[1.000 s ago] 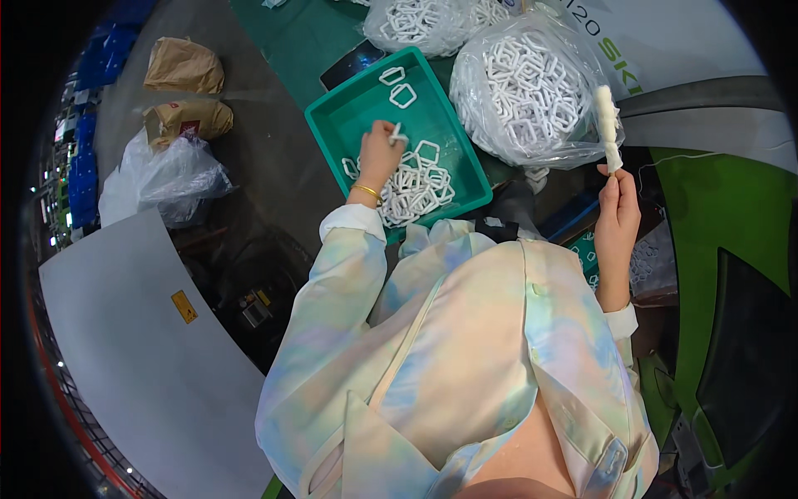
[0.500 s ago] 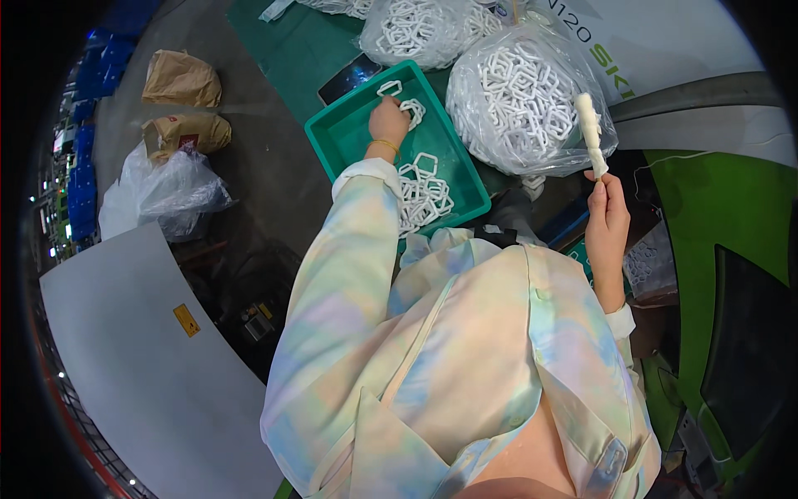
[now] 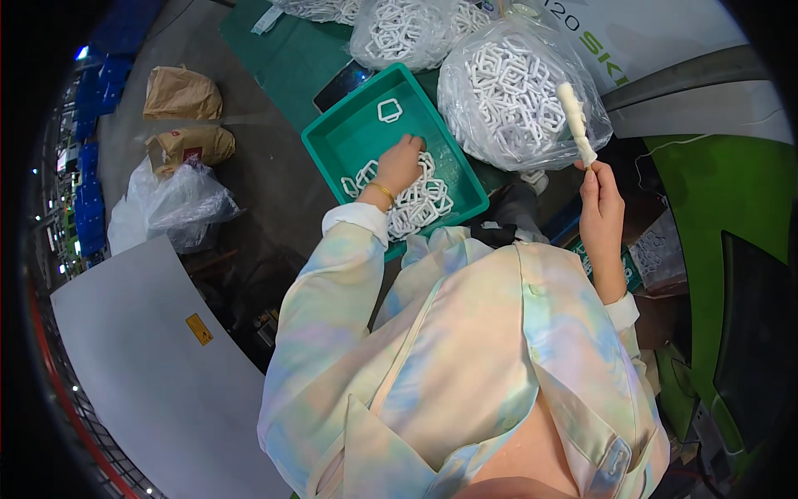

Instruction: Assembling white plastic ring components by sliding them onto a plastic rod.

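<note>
The fingers of the left hand are curled at the edge of a heap of white links; whether they grip one cannot be told. The fingers of the right hand pinch a pale, lumpy stick by its lower end. The heap lies in the near part of a green tray, one loose link farther up. Beside it stands a clear bag of similar links.

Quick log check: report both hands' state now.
Left hand: at white links in green tray; grip cannot be told.
Right hand: closed, holding a pale stick-shaped item.
</note>
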Demonstrator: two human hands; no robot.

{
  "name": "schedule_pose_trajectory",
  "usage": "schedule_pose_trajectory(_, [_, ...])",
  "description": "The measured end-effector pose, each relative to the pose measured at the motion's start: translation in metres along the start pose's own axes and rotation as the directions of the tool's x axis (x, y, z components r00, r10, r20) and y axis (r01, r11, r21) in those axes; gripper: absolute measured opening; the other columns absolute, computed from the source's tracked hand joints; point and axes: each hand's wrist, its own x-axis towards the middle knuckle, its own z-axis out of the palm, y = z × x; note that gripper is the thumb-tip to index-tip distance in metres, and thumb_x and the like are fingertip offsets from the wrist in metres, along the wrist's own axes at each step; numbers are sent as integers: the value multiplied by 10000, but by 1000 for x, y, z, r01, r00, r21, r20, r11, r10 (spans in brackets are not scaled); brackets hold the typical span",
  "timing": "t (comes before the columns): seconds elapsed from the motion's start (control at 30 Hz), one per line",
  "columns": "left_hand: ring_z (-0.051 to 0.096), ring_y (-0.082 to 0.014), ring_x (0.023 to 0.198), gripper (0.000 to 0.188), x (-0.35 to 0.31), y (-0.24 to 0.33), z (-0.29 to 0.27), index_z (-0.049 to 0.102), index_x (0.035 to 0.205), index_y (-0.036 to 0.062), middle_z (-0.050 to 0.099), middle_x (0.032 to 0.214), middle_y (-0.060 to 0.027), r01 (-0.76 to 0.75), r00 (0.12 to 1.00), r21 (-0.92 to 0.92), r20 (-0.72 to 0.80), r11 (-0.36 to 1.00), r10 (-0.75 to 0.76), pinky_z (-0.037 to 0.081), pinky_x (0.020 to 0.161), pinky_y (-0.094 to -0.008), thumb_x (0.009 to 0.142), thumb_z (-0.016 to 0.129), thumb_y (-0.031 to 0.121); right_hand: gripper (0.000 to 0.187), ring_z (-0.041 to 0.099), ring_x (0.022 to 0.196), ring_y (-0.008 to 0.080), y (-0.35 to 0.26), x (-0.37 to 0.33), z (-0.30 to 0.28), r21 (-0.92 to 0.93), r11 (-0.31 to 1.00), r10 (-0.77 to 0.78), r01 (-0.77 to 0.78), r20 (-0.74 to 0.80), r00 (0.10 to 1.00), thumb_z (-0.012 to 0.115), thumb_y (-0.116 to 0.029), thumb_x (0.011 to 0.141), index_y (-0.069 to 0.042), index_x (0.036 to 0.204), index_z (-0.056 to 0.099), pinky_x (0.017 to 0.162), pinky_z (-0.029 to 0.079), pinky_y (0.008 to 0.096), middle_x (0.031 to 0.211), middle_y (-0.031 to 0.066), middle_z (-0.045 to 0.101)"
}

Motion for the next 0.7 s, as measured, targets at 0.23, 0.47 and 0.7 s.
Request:
schedule_pose_trajectory(0.23, [623, -351, 932, 269, -4, 1, -1, 605, 959, 45, 633, 973, -154, -15, 996, 123, -91, 992, 26, 521, 802, -438, 705, 693, 62, 228, 548, 604, 194, -9, 1, 0, -8, 1000, -7, 7, 41, 999, 449, -207, 1028, -48, 1098, 596, 589, 429, 320, 709, 135, 580])
schedule_pose_trajectory(0.47, [640, -333, 879, 216, -11, 23, -56, 593, 993, 14, 620, 1033, -163, -32, 901, -478, -395, 878, -182, 513, 761, -401, 781, 589, -28, 220, 551, 597, 205, -9, 0, 6, 8, 1000, 22, -22, 87, 996, 455, -195, 1023, -43, 1083, 602, 588, 430, 323, 697, 140, 574])
schedule_pose_trajectory(0.7, [612, -288, 890, 185, -9, 131, -106, 594, 1025, -1, 571, 981, -139, -284, 845, -611, -524, 739, -108, 499, 803, -365, 858, 527, -47, 181, 639, 745, 398, -59, -7, 45, 156, 985, -115, 75, 270, 956, 483, -182, 1000, -71, 1099, 585, 643, 481, 419, 794, 202, 629])
